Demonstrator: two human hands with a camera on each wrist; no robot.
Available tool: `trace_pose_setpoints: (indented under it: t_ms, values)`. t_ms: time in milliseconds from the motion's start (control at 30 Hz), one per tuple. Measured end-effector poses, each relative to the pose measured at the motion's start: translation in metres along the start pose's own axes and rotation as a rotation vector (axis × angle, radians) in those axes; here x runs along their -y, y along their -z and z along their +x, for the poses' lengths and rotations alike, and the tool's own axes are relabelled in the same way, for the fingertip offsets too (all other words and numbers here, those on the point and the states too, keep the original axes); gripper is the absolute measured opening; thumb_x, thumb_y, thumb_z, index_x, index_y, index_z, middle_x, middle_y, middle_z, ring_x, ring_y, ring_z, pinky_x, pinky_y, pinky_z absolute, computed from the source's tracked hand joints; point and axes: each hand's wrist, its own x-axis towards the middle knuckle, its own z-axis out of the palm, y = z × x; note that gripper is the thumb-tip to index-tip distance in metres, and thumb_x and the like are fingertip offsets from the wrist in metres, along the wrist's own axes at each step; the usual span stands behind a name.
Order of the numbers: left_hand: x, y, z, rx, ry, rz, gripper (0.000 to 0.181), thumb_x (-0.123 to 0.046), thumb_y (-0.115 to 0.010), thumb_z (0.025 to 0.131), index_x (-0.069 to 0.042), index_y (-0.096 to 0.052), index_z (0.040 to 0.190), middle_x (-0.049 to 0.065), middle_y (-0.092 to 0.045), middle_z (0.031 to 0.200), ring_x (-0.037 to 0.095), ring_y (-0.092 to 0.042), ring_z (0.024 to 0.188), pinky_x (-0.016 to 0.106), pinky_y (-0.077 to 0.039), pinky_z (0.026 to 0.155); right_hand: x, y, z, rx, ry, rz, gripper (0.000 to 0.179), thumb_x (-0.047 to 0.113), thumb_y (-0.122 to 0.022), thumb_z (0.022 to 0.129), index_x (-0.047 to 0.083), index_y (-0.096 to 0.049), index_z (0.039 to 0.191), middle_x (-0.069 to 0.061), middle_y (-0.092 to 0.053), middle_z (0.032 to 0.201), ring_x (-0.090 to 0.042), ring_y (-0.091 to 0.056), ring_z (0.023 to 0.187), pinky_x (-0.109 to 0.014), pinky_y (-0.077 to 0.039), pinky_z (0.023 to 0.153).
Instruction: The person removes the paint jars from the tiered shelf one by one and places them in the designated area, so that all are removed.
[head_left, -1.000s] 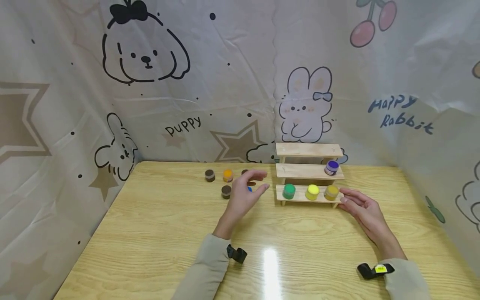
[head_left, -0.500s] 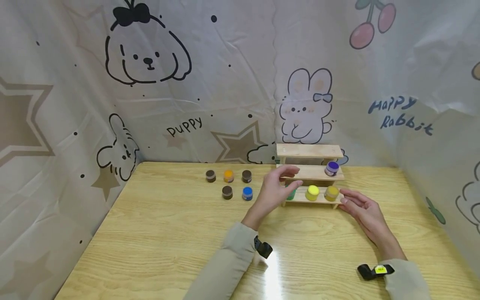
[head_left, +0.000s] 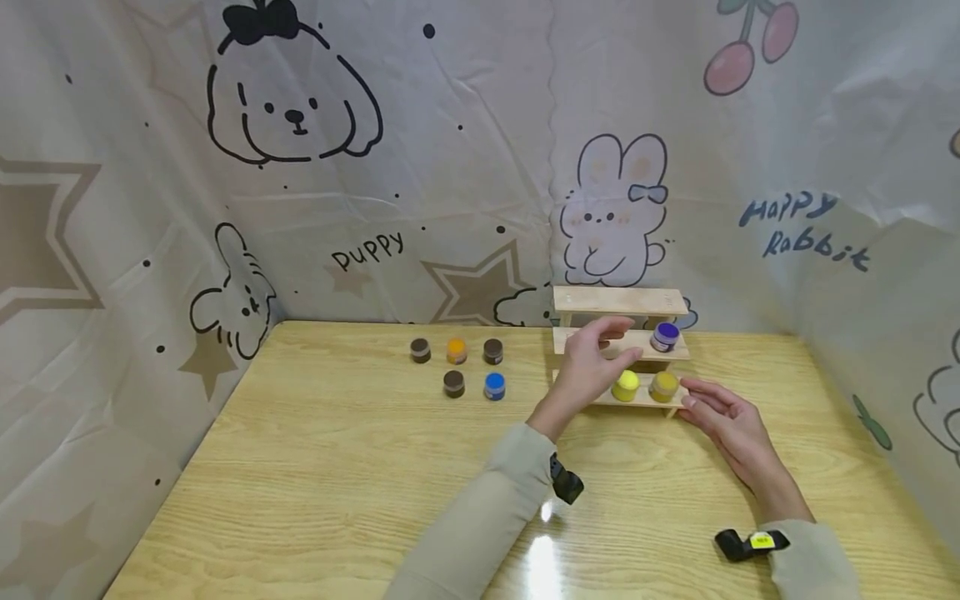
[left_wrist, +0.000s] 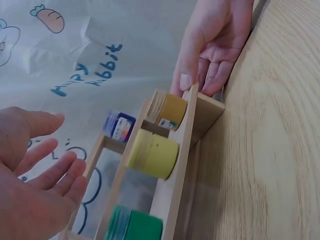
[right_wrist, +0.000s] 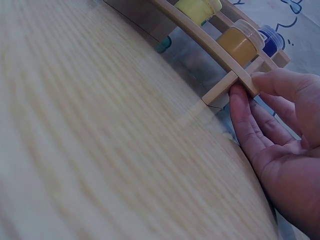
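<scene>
A three-tier wooden display rack point(head_left: 618, 300) stands near the back wall. On its lowest step are a yellow paint jar point(head_left: 626, 385), an ochre paint jar point(head_left: 663, 386) and a green paint jar point(left_wrist: 140, 226), the last hidden behind my left hand in the head view. A purple paint jar point(head_left: 664, 337) sits at the right end of the middle step. My left hand point(head_left: 587, 375) hovers in front of the rack, fingers loosely spread and holding nothing. With thumb above and fingers beneath, my right hand point(right_wrist: 280, 130) pinches the right end of the lowest step.
Left of the rack, paint jars stand on the wooden table point(head_left: 300, 467): an orange jar point(head_left: 456, 350), a blue jar point(head_left: 494, 386) and three dark ones, including a dark jar point(head_left: 420, 350) farthest left. A printed cloth point(head_left: 450, 167) hangs behind the table and along its sides.
My left hand has moved right, from over the loose jars to in front of the rack, uncovering the blue jar and covering the green one. My right hand has stayed at the rack's end.
</scene>
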Motion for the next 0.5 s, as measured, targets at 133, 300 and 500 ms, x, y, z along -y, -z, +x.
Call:
trace_pose_setpoints:
  t_ms: [133, 300, 500]
  values:
    - [0.0, -0.009, 0.007, -0.008, 0.019, -0.009, 0.039, -0.011, -0.077, 0.093, -0.007, -0.066, 0.13, 0.006, -0.068, 0.13, 0.018, -0.063, 0.119, 0.024, -0.049, 0.102, 0.002, 0.0, -0.001, 0.0, -0.002, 0.01, 0.04, 0.001, -0.062, 0.101, -0.002, -0.057, 0.14, 0.007, -0.07, 0.126, -0.007, -0.068, 0.11, -0.026, -0.055, 0.093]
    - [-0.001, -0.02, 0.016, 0.018, 0.05, 0.022, 0.041, -0.015, -0.077, 0.093, -0.008, -0.066, 0.133, 0.004, -0.067, 0.131, 0.016, -0.061, 0.122, 0.023, -0.048, 0.102, 0.002, 0.002, -0.003, 0.001, 0.009, 0.026, 0.037, 0.0, -0.061, 0.101, -0.001, -0.059, 0.139, 0.006, -0.07, 0.126, -0.008, -0.069, 0.11, -0.027, -0.055, 0.094]
    - [0.002, -0.029, 0.024, 0.058, 0.089, 0.078, 0.041, -0.018, -0.077, 0.094, -0.013, -0.066, 0.133, -0.002, -0.067, 0.131, 0.012, -0.06, 0.122, 0.016, -0.046, 0.099, 0.0, 0.002, 0.0, 0.013, 0.001, 0.018, 0.038, 0.0, -0.061, 0.102, -0.002, -0.057, 0.139, 0.005, -0.07, 0.126, -0.008, -0.069, 0.11, -0.027, -0.054, 0.095]
